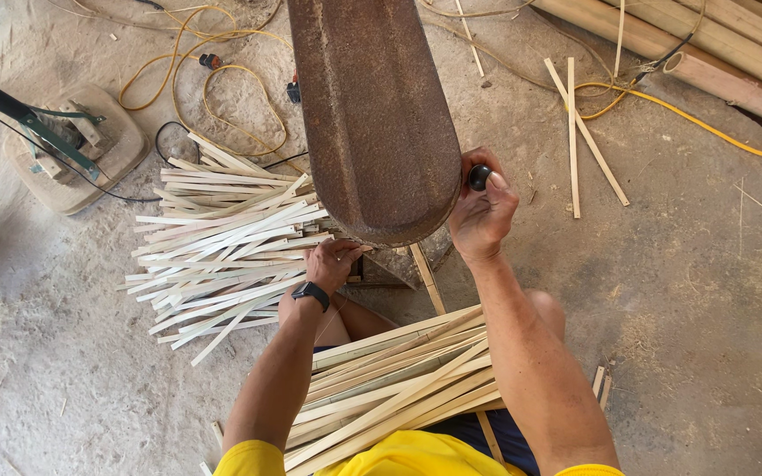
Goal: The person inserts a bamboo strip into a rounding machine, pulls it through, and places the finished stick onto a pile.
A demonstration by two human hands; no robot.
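From the head cam I see the right hand (483, 211) up at the right edge of the rusty metal guard (372, 115). Its fingers (497, 187) are curled tight around a small black knob (479, 177); the thumb side presses against the guard's rim.

The left hand (332, 264) sits just under the guard's rounded lower end, fingers bent inward onto something at the machine's mouth. I can't tell what they pinch, since the guard hides it. There's a black watch (310, 293) on that wrist.

The bundle of bamboo strips (399, 379) lies across the lap, just below both hands and between the forearms, not touched by the fingers. One thin strip (427, 278) runs from the bundle up towards the guard, between the two hands.

No containers. The pile of pale cut slats (222, 251) lies loose on the floor, directly left of the left fingers and nearly touching them.

Well beyond the right fingers: two crossed loose sticks (579, 132), a yellow cable (698, 123) and thick bamboo poles (716, 53). Far left of the left fingers: a green-framed machine base (72, 141).
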